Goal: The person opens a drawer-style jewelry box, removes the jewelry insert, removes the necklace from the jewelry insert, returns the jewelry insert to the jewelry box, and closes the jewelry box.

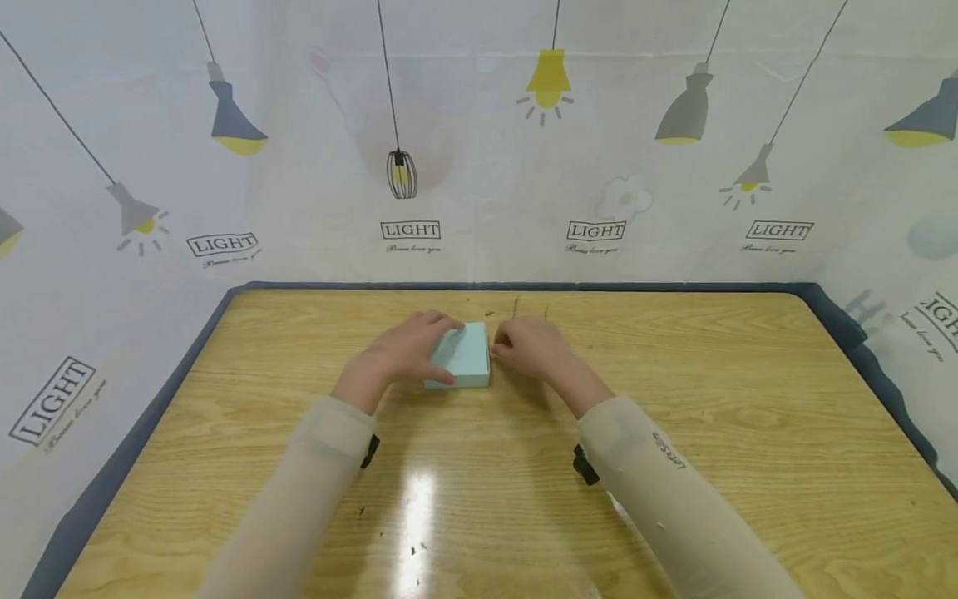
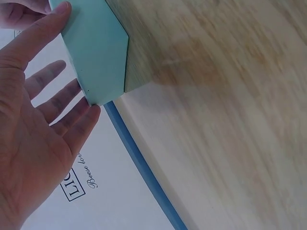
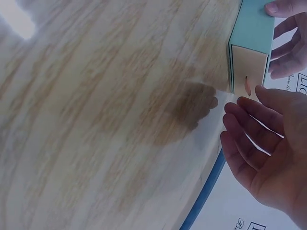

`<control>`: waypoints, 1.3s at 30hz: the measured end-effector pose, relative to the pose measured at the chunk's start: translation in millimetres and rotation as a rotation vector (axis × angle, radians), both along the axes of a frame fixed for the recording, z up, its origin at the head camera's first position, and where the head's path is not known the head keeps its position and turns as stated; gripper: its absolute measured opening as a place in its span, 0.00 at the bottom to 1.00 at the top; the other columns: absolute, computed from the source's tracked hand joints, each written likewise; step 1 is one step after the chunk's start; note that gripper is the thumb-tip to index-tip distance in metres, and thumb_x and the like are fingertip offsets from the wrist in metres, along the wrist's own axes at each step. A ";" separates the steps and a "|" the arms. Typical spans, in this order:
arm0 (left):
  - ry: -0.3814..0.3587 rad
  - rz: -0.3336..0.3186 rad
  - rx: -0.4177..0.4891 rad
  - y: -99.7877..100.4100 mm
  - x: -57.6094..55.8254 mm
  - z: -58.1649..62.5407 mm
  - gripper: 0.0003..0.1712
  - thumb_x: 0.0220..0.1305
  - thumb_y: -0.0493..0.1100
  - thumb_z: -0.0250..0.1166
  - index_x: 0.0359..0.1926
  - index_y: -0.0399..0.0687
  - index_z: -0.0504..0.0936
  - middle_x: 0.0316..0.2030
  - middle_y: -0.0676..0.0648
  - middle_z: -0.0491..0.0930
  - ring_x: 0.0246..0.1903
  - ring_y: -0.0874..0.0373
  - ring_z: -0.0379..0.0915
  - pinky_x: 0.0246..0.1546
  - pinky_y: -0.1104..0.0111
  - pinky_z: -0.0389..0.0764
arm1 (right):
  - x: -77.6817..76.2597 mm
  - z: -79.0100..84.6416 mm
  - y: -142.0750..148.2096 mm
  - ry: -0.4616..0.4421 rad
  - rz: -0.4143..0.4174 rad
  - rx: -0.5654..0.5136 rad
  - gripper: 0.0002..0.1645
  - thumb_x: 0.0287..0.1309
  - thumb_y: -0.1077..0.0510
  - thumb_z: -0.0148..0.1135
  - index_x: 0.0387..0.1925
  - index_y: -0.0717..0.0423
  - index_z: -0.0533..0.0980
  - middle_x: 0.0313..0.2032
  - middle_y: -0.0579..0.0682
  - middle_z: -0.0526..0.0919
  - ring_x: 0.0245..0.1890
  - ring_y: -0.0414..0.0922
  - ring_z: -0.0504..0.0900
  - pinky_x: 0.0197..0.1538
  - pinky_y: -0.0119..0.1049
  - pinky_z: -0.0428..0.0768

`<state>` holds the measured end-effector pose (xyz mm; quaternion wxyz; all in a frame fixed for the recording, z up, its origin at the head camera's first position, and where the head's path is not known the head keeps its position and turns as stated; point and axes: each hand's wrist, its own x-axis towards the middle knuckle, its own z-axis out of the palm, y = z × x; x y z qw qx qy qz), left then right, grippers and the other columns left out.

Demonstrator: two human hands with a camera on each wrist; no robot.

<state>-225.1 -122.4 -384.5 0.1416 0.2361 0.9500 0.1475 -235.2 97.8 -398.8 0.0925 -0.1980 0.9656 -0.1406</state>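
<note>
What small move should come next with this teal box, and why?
Perhaps the right hand should pinch what looks like a tab on the pale end: its thumb and fingertips are close to it, while the left hand holds the teal box.

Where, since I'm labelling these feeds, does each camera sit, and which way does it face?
Head: on the head, facing forward and down at the table, mint box and backdrop; sleeved forearms, left hand and right hand show.
Left wrist: worn there, looking along that hand at the box; part of the right hand shows too.
Right wrist: worn there, looking along that hand at the box's pale end; left fingers show too.
Wrist views share the box and both hands.
</note>
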 end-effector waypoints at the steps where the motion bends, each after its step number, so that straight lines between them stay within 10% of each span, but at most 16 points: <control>1: 0.004 -0.004 -0.002 1.0 -0.2 -0.5 0.50 0.53 0.57 0.76 0.74 0.55 0.64 0.74 0.45 0.62 0.74 0.45 0.56 0.72 0.46 0.64 | -0.3 -0.5 0.6 0.000 -0.006 -0.001 0.14 0.69 0.50 0.60 0.45 0.53 0.84 0.43 0.49 0.88 0.43 0.46 0.84 0.50 0.42 0.84; 39: -0.007 0.030 0.005 -6.8 -1.3 -6.4 0.57 0.51 0.62 0.76 0.75 0.46 0.60 0.74 0.43 0.60 0.74 0.45 0.57 0.74 0.48 0.63 | 1.4 -9.4 15.9 -0.004 -0.050 -0.051 0.10 0.67 0.53 0.62 0.38 0.54 0.84 0.36 0.48 0.87 0.34 0.43 0.79 0.44 0.39 0.82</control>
